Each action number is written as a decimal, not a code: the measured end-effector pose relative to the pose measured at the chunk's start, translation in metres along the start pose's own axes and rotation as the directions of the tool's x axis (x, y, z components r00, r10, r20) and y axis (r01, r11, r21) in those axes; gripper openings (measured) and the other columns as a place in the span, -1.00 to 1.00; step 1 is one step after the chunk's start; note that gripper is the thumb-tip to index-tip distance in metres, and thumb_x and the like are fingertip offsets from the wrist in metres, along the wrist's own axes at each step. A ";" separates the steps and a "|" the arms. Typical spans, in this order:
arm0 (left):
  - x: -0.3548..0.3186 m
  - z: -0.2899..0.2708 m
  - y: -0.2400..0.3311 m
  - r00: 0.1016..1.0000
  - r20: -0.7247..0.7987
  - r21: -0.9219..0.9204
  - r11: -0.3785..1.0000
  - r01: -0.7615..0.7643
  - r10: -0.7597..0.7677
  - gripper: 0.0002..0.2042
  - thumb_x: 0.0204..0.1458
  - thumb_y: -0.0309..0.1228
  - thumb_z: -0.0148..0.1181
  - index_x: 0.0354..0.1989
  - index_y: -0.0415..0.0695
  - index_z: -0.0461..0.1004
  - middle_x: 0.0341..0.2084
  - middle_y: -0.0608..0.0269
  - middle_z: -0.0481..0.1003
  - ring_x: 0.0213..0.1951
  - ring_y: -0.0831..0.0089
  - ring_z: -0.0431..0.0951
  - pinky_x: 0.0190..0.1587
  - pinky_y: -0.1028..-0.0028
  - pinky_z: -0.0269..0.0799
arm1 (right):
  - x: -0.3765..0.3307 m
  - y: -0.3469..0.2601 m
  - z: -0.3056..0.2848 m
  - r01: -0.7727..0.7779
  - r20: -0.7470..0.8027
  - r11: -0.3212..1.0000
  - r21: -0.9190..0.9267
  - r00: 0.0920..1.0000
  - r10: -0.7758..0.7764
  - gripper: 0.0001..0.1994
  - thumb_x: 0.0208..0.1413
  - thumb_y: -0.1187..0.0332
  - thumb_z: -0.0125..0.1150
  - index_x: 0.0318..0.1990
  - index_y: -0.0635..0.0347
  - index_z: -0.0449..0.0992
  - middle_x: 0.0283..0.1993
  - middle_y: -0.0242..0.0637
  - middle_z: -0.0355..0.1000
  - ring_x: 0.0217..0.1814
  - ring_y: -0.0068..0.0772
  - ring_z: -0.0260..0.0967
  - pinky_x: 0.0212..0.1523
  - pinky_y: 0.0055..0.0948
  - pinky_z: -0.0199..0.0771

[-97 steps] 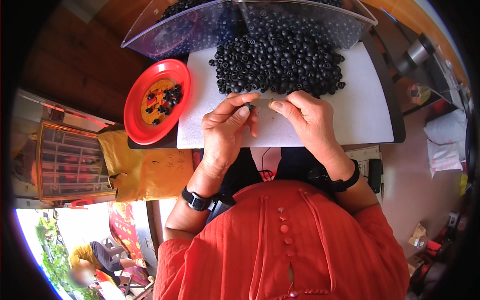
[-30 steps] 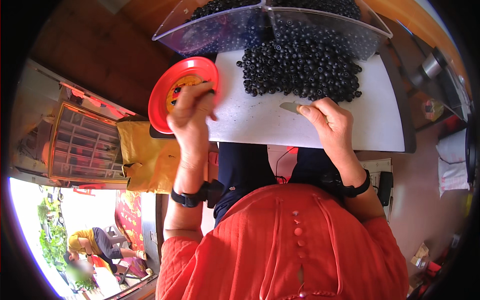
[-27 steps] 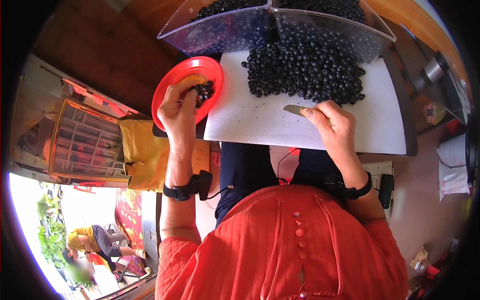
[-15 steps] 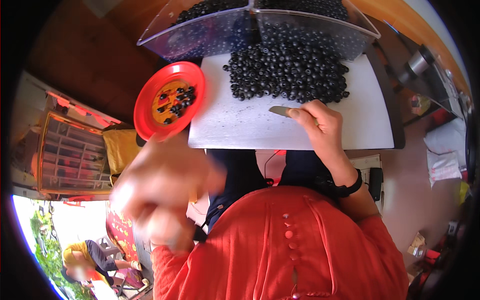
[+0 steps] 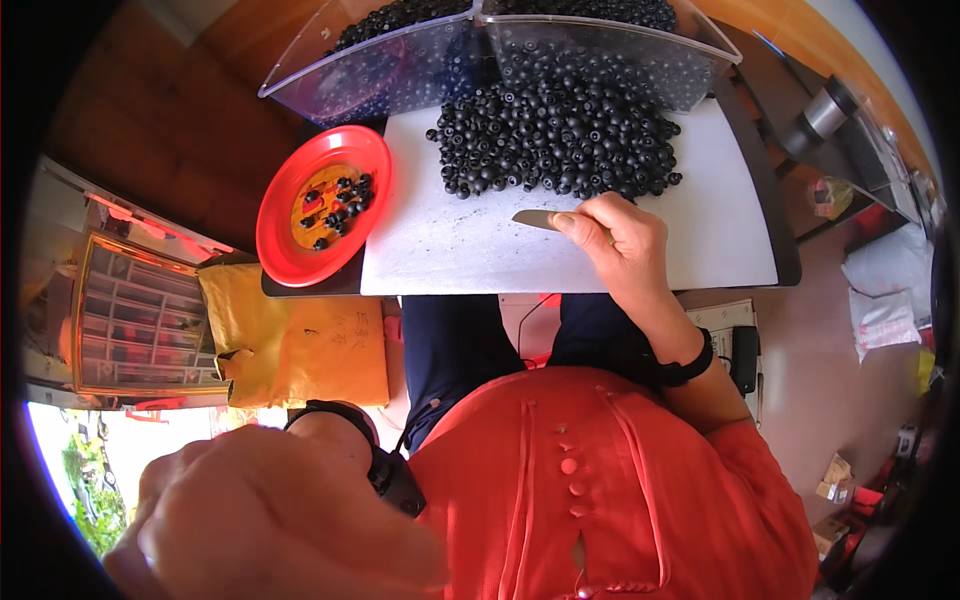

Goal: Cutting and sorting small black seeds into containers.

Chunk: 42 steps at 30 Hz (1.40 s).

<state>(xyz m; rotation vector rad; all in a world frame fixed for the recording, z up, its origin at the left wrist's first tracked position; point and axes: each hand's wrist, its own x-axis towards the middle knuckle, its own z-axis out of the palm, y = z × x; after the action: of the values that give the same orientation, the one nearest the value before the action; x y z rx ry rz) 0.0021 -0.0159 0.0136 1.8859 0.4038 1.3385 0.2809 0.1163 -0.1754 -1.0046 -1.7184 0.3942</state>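
My right hand (image 5: 625,240) is closed round the handle of a small knife (image 5: 535,218), its short blade pointing left just above a white board (image 5: 440,250). Beyond the blade a heap of black round beads (image 5: 560,140) spreads over the far part of the board. My left hand (image 5: 270,510) is raised large at the lower left, away from the board. Its fingers look curled in, and whatever they may hold is hidden. To the left of the board sits a red plate (image 5: 275,220) with several black beads on its patterned middle.
Two clear plastic bins (image 5: 370,80) of black beads stand at the board's far edge. A yellow bag (image 5: 300,340) hangs below the plate, beside my legs. At right are a metal-and-black cylinder (image 5: 830,105) and white packages (image 5: 885,290) on the floor.
My left hand has moved from beside the plate down and nearer to me, uncovering the yellow bag. The right hand keeps the knife over the board.
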 end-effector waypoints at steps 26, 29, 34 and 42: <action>-0.044 -0.028 -0.086 0.579 -0.689 0.458 0.881 -0.120 0.437 -0.73 -0.10 -0.45 0.34 -0.19 -0.28 0.58 -0.29 0.19 0.57 -0.43 0.34 0.49 -0.34 0.33 0.42 | 0.003 -0.003 -0.002 -0.002 -0.032 0.998 0.065 0.999 0.004 -0.77 0.11 0.36 0.48 -0.47 0.25 0.56 -0.57 -0.28 0.41 -0.59 -0.38 0.30 -0.56 -0.37 0.24; 0.042 0.027 -0.108 0.933 -0.313 0.557 0.762 0.331 -0.176 -0.83 -0.03 -0.64 0.27 -0.23 -0.32 0.59 -0.28 0.21 0.56 -0.42 0.46 0.48 -0.35 0.44 0.41 | 0.000 0.003 -0.013 0.001 -0.093 0.998 0.062 0.996 0.005 -0.77 0.11 0.36 0.49 -0.47 0.25 0.56 -0.56 -0.27 0.42 -0.59 -0.36 0.31 -0.55 -0.36 0.25; 0.007 -0.007 -0.202 0.966 -0.166 0.830 0.501 0.246 -0.200 -0.81 -0.03 -0.54 0.39 -0.22 -0.24 0.63 -0.35 0.09 0.49 -0.25 0.09 0.55 -0.19 0.20 0.50 | 0.003 -0.003 -0.006 0.029 -0.079 0.996 0.089 0.997 -0.022 -0.77 0.12 0.35 0.48 -0.47 0.24 0.56 -0.55 -0.28 0.42 -0.58 -0.35 0.33 -0.54 -0.35 0.29; 0.011 -0.003 -0.229 0.965 -0.163 0.917 0.329 0.226 -0.206 -0.87 0.06 -0.49 0.31 -0.24 -0.24 0.59 -0.33 0.02 0.48 -0.21 0.01 0.56 -0.18 0.16 0.50 | 0.003 -0.003 -0.007 0.029 -0.068 0.997 0.069 0.997 -0.025 -0.77 0.12 0.37 0.47 -0.47 0.24 0.55 -0.55 -0.28 0.42 -0.57 -0.34 0.34 -0.54 -0.35 0.31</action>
<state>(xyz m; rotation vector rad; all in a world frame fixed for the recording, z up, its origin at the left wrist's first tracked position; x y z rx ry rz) 0.0433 0.1416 -0.1479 2.5580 1.6931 0.9453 0.2854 0.1158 -0.1689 -0.9328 -1.6452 0.3965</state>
